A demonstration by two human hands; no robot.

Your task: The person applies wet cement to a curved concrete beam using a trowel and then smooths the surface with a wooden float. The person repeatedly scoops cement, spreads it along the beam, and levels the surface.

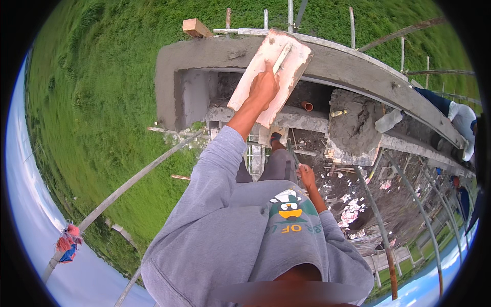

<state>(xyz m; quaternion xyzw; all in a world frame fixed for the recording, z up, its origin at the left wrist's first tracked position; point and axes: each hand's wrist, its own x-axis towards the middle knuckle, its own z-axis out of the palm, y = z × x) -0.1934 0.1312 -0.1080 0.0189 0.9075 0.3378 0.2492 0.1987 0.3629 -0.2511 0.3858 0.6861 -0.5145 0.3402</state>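
My left hand grips the handle of a wide, pale, rough-edged float, which lies over the freshly plastered grey concrete ledge. My right hand is lower, beside my thigh, fingers curled by a thin pole; what it holds is unclear. Right of the float, a board heaped with wet mortar carries a clear plastic bottle and a small pale object. A short orange pipe sits in the recess behind the ledge.
My foot stands on a board above a littered drop. Scaffold poles surround the ledge, one with red cloth tied on. A co-worker is at the far right. Green grass lies beyond.
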